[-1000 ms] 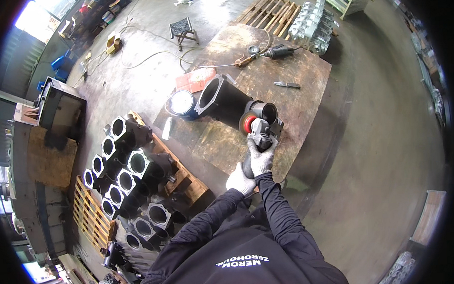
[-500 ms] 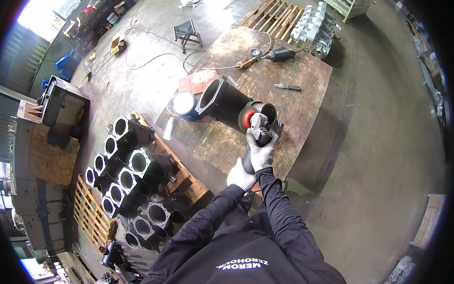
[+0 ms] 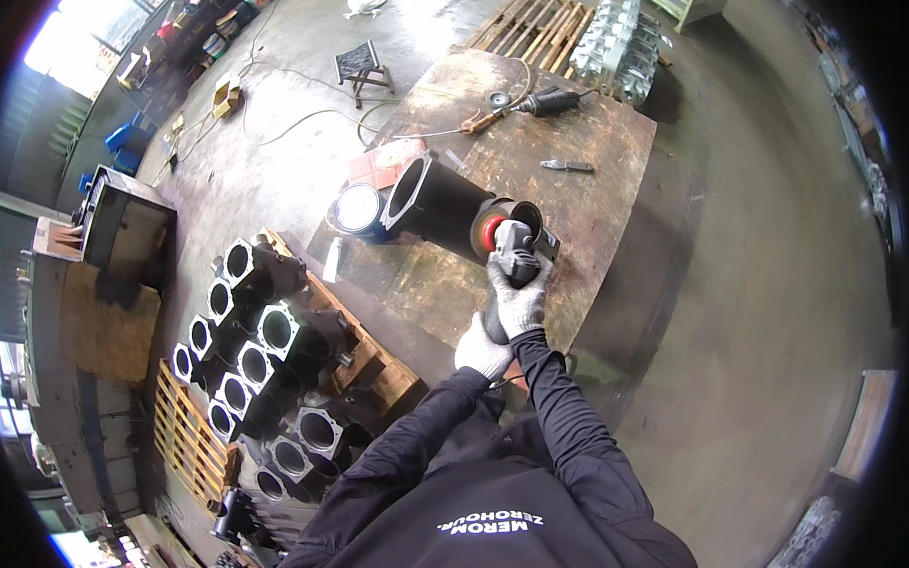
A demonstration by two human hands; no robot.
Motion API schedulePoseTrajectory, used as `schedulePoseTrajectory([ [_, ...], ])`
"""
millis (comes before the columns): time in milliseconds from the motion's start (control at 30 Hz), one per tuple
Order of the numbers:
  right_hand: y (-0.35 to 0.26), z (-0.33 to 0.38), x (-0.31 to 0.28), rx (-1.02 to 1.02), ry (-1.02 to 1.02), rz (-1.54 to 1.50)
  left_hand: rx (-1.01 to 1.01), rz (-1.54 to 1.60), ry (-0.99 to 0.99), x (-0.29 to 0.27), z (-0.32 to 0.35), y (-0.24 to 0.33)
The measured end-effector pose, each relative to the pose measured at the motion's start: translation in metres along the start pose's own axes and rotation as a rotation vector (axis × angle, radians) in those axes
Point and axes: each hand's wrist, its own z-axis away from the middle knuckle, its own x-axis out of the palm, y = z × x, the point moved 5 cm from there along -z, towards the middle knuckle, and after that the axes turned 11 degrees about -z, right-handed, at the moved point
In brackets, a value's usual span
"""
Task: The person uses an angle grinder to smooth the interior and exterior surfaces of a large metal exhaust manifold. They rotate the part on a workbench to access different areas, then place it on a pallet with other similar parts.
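Note:
Both my gloved hands are wrapped round one angle grinder (image 3: 516,250). My left hand (image 3: 484,349) grips the rear of its body, while my right hand (image 3: 521,304) closes round the front, just behind the head. The grinder's disc with a red centre (image 3: 491,232) lies against or very close to the near right end of a black metal cylinder (image 3: 442,206); actual contact I cannot tell. That cylinder rests on its side on a worn wooden table (image 3: 572,210), its flanged open end facing left. Beside that end stands a round can (image 3: 359,208) with a pale top.
A second grinder (image 3: 548,101) and a knife-like tool (image 3: 567,166) lie on the table. Several black flanged cylinders (image 3: 278,330) stand on a pallet at left. Silvery metal castings (image 3: 617,50), a wooden pallet (image 3: 531,31) and a folding stool (image 3: 363,71) are beyond the table.
The view has shifted slightly, so most surroundings appear a little moved. My hands keep their grip on the grinder, and its disc stays at the cylinder's right end.

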Motion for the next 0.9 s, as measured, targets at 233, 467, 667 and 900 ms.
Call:
schedulePoseTrajectory([
  [233, 0.014, 0.018, 0.005, 0.084, -0.067, 0.039, -0.053, 0.085, 0.010, 0.011, 0.007, -0.022],
  [467, -0.001, 0.019, -0.005, -0.023, -0.025, -0.063, -0.004, 0.008, -0.008, 0.008, 0.010, -0.014],
  [667, -0.004, 0.012, -0.019, 0.059, -0.031, 0.024, -0.036, 0.059, -0.013, 0.017, 0.015, -0.001],
  [900, 0.016, 0.019, -0.011, 0.236, -0.117, 0.126, -0.088, 0.135, 0.015, 0.021, 0.019, -0.010],
])
